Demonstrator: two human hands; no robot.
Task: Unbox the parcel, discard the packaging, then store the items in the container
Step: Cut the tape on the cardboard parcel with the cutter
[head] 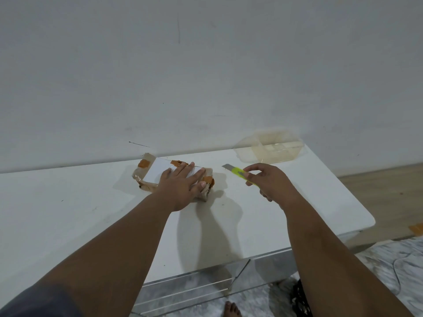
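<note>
Brown-taped parcel [160, 173] with a white label lies near the white table's [68, 202] far edge by the wall. Left hand [183, 183] presses flat on it, fingers spread. Right hand [269, 181], just beside, grips a yellow-green utility knife [238, 174], blade extended. Clear plastic container [274, 148] sits at the far right corner; its contents cannot be told. Bare tabletop surrounds them.
</note>
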